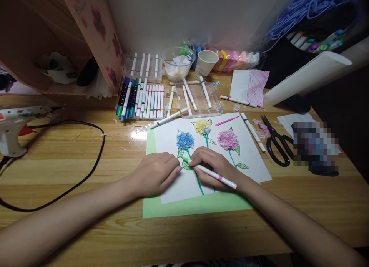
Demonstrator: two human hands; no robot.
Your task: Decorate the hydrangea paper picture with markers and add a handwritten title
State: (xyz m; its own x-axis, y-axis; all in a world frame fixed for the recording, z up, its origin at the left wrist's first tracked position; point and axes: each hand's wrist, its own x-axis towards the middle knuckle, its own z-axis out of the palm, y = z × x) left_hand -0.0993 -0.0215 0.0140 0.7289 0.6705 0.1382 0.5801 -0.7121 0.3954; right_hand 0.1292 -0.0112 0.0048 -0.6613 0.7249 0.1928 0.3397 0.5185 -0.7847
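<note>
My right hand (215, 163) has its fingers clamped around the white marker (220, 178); the barrel extends near and right of the grip, and the green tip projects far and left, over the edge of a green leaf (187, 166). I cannot tell whether the tip contacts the white sheet (178, 188). My left hand (157, 173) lies palm down across the sheet's left edge, fingers extended side by side, fingertips just left of the leaf, below the blue flower (185, 140).

Three flowers (227, 139), two hands (157, 173)
</note>
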